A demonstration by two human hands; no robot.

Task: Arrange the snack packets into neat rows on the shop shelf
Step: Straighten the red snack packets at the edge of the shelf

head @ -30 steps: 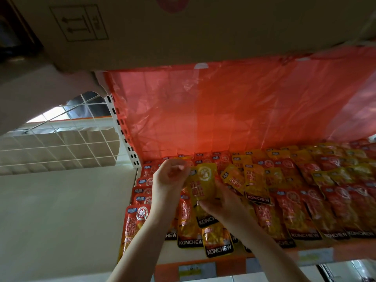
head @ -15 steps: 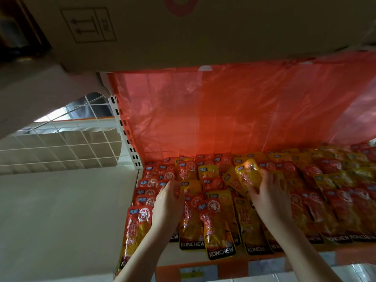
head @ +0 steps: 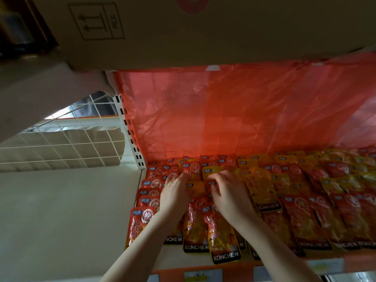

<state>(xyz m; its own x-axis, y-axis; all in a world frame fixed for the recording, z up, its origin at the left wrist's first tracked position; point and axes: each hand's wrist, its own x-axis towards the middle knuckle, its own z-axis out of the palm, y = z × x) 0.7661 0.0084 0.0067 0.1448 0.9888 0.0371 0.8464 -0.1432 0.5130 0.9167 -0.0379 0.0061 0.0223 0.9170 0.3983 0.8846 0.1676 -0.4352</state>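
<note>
Both hands lie palm-down on the spread of snack packets [head: 270,200], side by side near the left end of the shelf [head: 325,265]. The left hand [head: 175,193] rests on red packets, its fingers reaching toward 12 o'clock with the tips bent down onto a red packet [head: 190,167]; whether they pinch it or merely press on it cannot be told. At 3 o'clock of it, close but apart, the right hand [head: 227,197] has its fingers curled down over the top edge of a yellow packet [head: 211,171], seemingly gripping that edge, while its palm covers packets below.

Outward from the hands, packets lie flat and overlapping like shingles, their black "KONCHEW" bands toward 6 o'clock at the shelf front. At 9 o'clock of the left hand a column of red packets [head: 151,192] runs along the shelf's left edge. At 6 o'clock, between the forearms, a yellow-and-red packet [head: 223,239] overhangs the front lip. At 3 o'clock of the right hand a yellow packet [head: 261,190] sits tilted on top of the others, and beyond it red and yellow packets run to the right border.

At 12 o'clock a red plastic sheet [head: 234,110] backs the shelf, with a cardboard box [head: 183,31] above it. At 10 o'clock stands a white wire grid [head: 67,143].
</note>
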